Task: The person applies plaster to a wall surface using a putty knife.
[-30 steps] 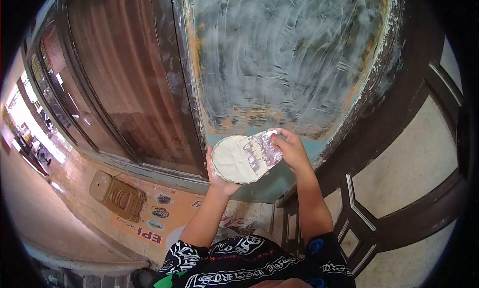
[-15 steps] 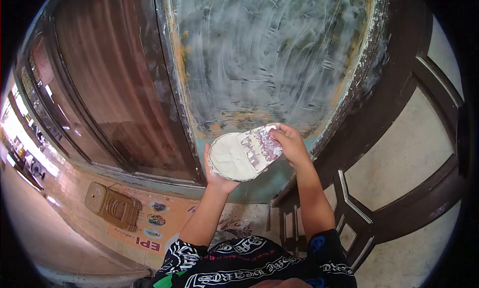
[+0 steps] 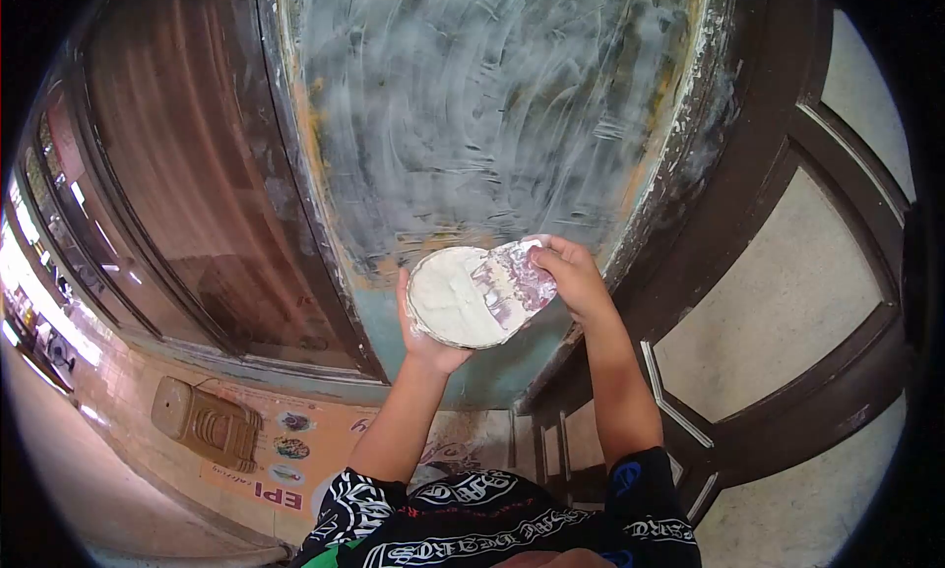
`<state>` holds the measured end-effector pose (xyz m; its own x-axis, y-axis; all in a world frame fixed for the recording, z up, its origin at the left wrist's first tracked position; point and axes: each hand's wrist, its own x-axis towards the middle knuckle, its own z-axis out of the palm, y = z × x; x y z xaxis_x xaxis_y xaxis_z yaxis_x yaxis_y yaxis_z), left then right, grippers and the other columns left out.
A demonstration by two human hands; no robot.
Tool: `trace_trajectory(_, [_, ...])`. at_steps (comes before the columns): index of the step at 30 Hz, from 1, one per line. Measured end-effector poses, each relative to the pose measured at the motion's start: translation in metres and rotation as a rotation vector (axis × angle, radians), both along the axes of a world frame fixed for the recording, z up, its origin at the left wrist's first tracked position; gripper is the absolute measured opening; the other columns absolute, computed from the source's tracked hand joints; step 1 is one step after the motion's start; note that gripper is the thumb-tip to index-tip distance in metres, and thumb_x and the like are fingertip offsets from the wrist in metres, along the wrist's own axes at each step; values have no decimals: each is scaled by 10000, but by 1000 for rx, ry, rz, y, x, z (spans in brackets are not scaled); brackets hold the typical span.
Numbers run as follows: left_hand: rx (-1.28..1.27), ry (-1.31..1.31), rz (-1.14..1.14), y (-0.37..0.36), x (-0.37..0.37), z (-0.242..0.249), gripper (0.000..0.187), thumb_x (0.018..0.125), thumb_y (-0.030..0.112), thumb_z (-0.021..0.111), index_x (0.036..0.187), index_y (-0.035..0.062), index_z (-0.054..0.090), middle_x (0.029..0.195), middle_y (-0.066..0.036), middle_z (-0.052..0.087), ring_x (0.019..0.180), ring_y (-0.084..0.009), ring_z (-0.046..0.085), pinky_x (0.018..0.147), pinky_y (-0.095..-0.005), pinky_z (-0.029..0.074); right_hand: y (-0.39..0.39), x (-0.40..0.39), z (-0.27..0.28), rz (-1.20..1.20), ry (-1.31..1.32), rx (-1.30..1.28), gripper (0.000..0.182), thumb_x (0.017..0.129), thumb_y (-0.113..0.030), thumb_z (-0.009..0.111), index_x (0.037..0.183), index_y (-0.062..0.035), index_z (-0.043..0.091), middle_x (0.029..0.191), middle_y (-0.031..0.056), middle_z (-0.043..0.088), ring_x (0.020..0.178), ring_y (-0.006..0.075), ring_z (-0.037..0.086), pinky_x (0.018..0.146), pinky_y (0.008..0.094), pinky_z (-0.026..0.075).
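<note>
while the right hand (image 3: 578, 281) pinches the smeared scraper (image 3: 514, 284) over the container's edge, its blade at the pale paste (image 3: 450, 297), the left hand (image 3: 433, 351) supports the round container (image 3: 482, 346) from below, below the streaked panel (image 3: 472, 105).

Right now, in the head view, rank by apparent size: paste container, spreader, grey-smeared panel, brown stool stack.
1. Grey-smeared panel
2. Paste container and brown stool stack: too alike to rank
3. Spreader, partly hidden by fingers
</note>
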<state>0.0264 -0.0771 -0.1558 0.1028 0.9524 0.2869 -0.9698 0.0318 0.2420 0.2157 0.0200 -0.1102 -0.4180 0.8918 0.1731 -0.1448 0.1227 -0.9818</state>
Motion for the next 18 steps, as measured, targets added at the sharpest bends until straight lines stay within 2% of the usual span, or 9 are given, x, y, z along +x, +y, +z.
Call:
trace_trajectory(2, [7,-98,-51,8,6,3,906,935,754,275,1496,55,406,1523,-194,431,1378,-414,438,1134,-594,350,4,9,13,17,28,-27,246,950,-83,595,1153,46,649,934,55,713,789,98,668,719,243,522])
trace_trajectory(3, [127,-36,-84,7,13,11,909,933,755,280,1504,57,391,1544,-192,400,1395,-427,409,1125,-641,331,8,13,17,-1,12,-9,242,949,-80,592,1148,45,650,931,52,712,791,99,670,724,243,524])
trace_trajectory(6, [34,5,-48,17,26,20,908,930,757,285,1513,68,378,1563,-184,373,1408,-440,384,1104,-704,306,19,29,32,-11,-2,27,237,946,-73,584,1140,47,648,935,53,709,805,104,677,735,243,529])
trace_trajectory(7, [169,-85,-182,20,30,25,906,926,763,286,1513,79,384,1566,-169,377,1405,-446,386,1085,-742,295,23,33,39,-13,55,19,238,946,-75,583,1141,45,649,942,56,708,806,104,675,732,243,528])
trace_trajectory(12, [111,-4,-126,37,48,45,909,921,773,284,1502,86,406,1553,-155,404,1389,-451,408,1071,-763,291,37,53,84,8,72,109,277,974,-102,576,1208,40,622,978,58,709,804,94,663,760,234,510])
trace_trajectory(14, [178,-41,-162,45,53,50,898,924,767,287,1495,86,419,1540,-156,424,1385,-438,422,1092,-721,307,34,58,108,23,36,168,307,997,-138,577,1231,58,599,963,62,718,811,90,655,776,239,504])
trace_trajectory(15, [54,12,-69,46,56,56,881,931,755,290,1482,84,438,1523,-153,448,1377,-417,441,1119,-659,325,39,63,115,28,-86,270,318,1005,-158,578,1234,62,593,944,63,721,811,87,647,770,248,503])
trace_trajectory(16, [60,10,-71,49,59,61,881,931,755,290,1482,84,438,1523,-153,448,1377,-417,441,1119,-659,325,44,67,123,34,-208,371,331,1013,-178,579,1238,65,587,925,64,725,811,84,638,765,257,501])
trace_trajectory(18, [83,25,-70,54,64,68,860,949,722,288,1522,87,382,1581,-158,360,1413,-453,373,1081,-766,271,43,74,146,34,-364,473,326,1024,-200,575,1208,68,595,890,58,726,805,75,619,760,270,496])
